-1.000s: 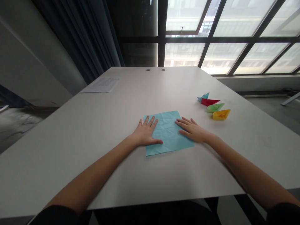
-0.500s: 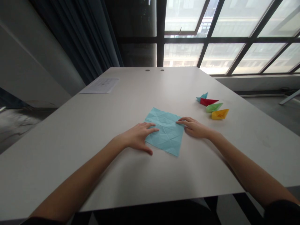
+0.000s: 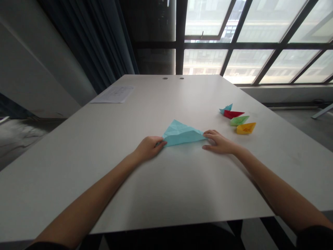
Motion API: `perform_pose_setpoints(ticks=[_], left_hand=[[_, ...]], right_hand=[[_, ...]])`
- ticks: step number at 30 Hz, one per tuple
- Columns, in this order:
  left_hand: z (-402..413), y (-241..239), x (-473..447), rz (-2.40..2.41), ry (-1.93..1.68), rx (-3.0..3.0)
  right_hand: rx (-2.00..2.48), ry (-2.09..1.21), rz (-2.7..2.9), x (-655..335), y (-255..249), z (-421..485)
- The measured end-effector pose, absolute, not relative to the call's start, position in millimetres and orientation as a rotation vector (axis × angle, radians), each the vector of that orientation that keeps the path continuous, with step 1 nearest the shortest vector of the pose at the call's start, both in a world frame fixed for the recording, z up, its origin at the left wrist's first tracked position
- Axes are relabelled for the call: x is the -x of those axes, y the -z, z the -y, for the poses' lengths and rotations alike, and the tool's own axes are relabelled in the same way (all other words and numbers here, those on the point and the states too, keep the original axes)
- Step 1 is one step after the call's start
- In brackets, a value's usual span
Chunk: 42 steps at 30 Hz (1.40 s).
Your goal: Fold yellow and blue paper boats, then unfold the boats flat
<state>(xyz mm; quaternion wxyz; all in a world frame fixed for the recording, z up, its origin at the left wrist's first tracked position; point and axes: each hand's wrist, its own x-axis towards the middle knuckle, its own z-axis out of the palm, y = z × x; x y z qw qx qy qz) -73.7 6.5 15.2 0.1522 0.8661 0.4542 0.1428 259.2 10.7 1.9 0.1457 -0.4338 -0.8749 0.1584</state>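
Note:
A light blue sheet of origami paper with many creases lies on the white table, its near part bent under or over so that it shows as a wide triangle pointing away from me. At its left corner my left hand pinches the paper between thumb and fingers. My right hand rests at the right corner, fingertips touching the paper and thumb held apart below, off the sheet.
Right of the paper stand folded paper boats: a blue one, a red one, a green one and a yellow one. A printed sheet lies at the table's far left edge.
The blue paper lay spread nearly flat as a square; now it is doubled into a triangle. My left hand has closed from spread fingers to a pinch on its left corner.

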Motion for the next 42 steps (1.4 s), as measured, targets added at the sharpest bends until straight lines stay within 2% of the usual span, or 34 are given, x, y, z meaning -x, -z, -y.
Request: perform_pose_setpoints(ticks=[4,7,12,15,18,21,25,34,42], left_hand=[[-10,-10,72,-1.497,-0.651,-2.264],[-11,-7,73,-1.583,-0.688,-2.243],[-7,-5,66,-1.665,-0.574,-2.635],[1,-3,51,-1.412,-0.434,-2.914],[12,1,36,-1.209,-0.22,-2.916],[18,6,29,-1.129,0.0,-2.823],[18,8,32,-1.138,0.089,-2.738],[5,11,42,-1.059,0.026,-2.738],[4,19,40,-1.064,0.12,-2.83]], right_hand=[[1.411,-0.388,2.365,-252,0,-15],[1.525,-0.374,2.269,-246,1,-15],[1.588,-0.329,2.202,-241,4,-15],[1.569,-0.09,2.226,-233,4,-12],[1.487,0.163,2.268,-216,2,-2],[1.242,0.071,2.505,-196,1,12],[1.066,-0.117,2.663,-183,6,22],[1.087,-0.042,2.694,-187,8,23],[1.194,-0.049,2.722,-184,4,24]])
